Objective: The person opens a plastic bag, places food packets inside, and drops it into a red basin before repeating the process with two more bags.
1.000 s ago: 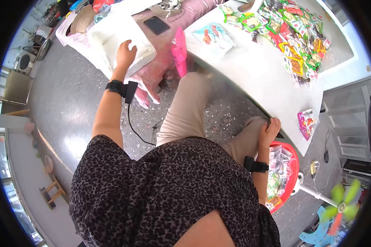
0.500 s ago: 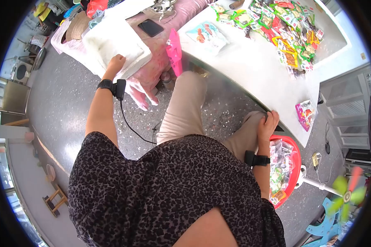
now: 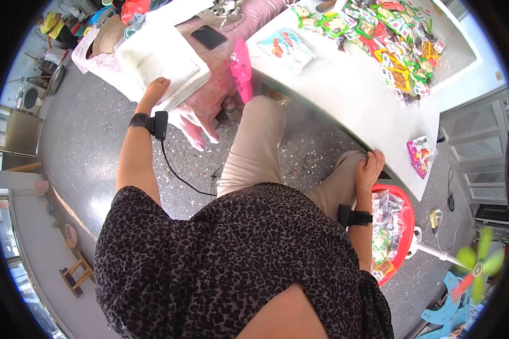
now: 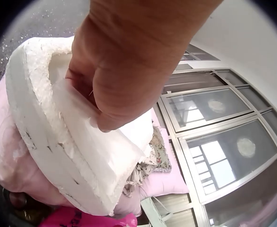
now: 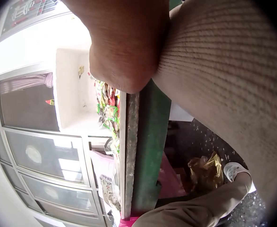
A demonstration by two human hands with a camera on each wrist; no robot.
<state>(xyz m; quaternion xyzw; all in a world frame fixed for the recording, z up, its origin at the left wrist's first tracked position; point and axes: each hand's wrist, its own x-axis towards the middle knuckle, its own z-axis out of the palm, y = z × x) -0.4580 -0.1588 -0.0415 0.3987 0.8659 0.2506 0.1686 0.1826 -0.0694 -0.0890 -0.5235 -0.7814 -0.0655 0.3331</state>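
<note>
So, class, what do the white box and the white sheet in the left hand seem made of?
White box: probably polystyrene foam, matte; its thick rim looks rough and crumbly. White sheet: perhaps plastic film or paper, smooth; looks thin, slightly translucent.

Rough foam box; smooth matt sheet.

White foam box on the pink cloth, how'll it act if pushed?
The white foam box is probably light for its size, given its foam walls. Its rough rim could shed crumbs. The wrinkled pink cloth underneath may bunch.
</note>
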